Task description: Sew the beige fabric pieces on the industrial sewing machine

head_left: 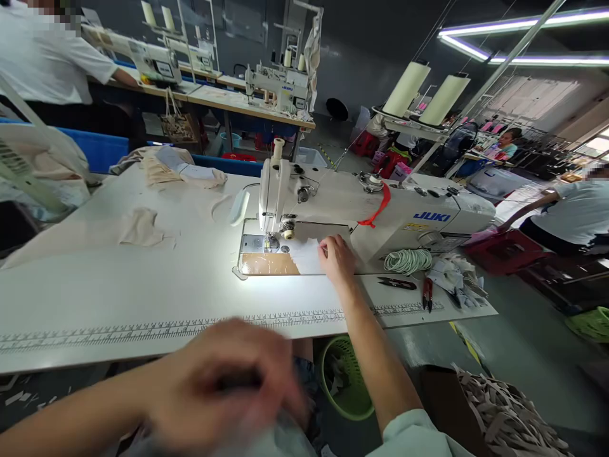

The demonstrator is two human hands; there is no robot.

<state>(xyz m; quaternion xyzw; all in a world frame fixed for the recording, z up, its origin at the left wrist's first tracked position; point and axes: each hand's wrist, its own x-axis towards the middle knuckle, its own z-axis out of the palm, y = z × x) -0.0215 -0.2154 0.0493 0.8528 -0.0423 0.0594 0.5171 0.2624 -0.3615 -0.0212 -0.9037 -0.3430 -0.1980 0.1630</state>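
Note:
My right hand (337,259) is at the bed of a white JUKI sewing machine (328,197). Its fingers are curled together at the edge of a white fabric piece (307,255), to the right of the needle and presser foot (270,241). In the lower middle, in front of the table edge, my left hand (233,381) is smeared by motion. Its fingers look bent, but whether they hold anything does not show. A small beige fabric piece (141,228) lies on the white table (190,285) left of the machine.
Thread snips (397,283), red-handled snips (427,294), a pale green cord coil (408,261) and fabric scraps (459,279) lie at right. Stacked fabric pieces (183,168) sit at back left. Below stands a green basket (347,381). Co-workers sit nearby.

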